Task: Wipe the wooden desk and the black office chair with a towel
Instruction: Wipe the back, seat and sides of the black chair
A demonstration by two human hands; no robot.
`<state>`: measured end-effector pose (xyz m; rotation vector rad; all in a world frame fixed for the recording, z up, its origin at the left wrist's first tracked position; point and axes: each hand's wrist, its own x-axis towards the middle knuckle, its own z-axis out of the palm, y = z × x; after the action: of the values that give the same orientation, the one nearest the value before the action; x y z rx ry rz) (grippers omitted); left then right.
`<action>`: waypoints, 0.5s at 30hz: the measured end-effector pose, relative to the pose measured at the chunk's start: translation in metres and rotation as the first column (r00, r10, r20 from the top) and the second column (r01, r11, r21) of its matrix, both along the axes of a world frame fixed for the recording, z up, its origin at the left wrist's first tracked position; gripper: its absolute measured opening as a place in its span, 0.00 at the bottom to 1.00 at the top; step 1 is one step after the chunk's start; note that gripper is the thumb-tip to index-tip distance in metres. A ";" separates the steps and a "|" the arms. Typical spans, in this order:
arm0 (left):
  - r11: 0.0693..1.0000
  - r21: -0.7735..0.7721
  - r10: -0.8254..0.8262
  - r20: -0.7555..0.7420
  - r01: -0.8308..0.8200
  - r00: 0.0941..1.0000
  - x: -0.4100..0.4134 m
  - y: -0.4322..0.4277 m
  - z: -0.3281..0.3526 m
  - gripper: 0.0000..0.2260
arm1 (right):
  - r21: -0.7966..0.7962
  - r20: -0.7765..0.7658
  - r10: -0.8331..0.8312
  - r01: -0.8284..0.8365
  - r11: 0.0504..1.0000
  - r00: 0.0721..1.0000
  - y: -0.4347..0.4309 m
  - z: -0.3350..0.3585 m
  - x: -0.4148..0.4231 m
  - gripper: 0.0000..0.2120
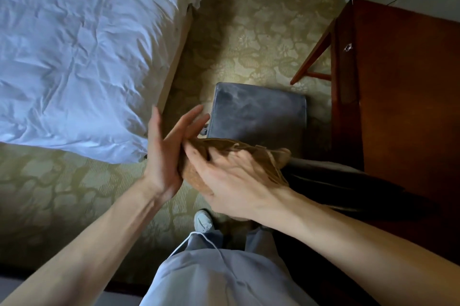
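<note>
1. You stood on a patterned green carpet (261, 32), with a bed under a crumpled white duvet (74, 44) to your left.
2. Your hands met around a brown cloth towel (273, 156). Your right hand (236, 176) curled over it and gripped. Your left hand (166, 154) lay flat against its end with fingers straight, probably to fold it into a wiping pad.
3. The towel hung in the air above the near edge of the black padded office chair seat (258, 114).
4. The reddish-brown wooden tabletop (403, 81) stood just beside the chair, to your right, within reach.
</note>
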<state>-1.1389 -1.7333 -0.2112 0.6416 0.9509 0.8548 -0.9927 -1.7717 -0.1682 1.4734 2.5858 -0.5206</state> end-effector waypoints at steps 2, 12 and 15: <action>0.996 -0.048 0.077 0.089 -0.073 0.993 -0.002 -0.002 0.001 0.41 | -0.028 -0.022 -0.029 0.029 0.999 0.999 0.003 0.001 0.000 0.44; 0.979 0.059 0.189 0.063 -0.193 0.980 -0.023 0.000 -0.007 0.35 | -0.119 -0.385 -0.338 0.317 0.941 0.859 0.009 0.074 0.129 0.28; 0.987 0.067 0.152 -0.047 -0.149 0.987 -0.014 0.008 -0.013 0.33 | -0.157 -0.277 -0.377 0.346 0.925 0.884 -0.007 0.086 0.164 0.28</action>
<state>-1.1531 -1.7252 -0.2239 0.6548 1.0321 1.0100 -0.8284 -1.7787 -0.0819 1.9924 2.4413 -0.9804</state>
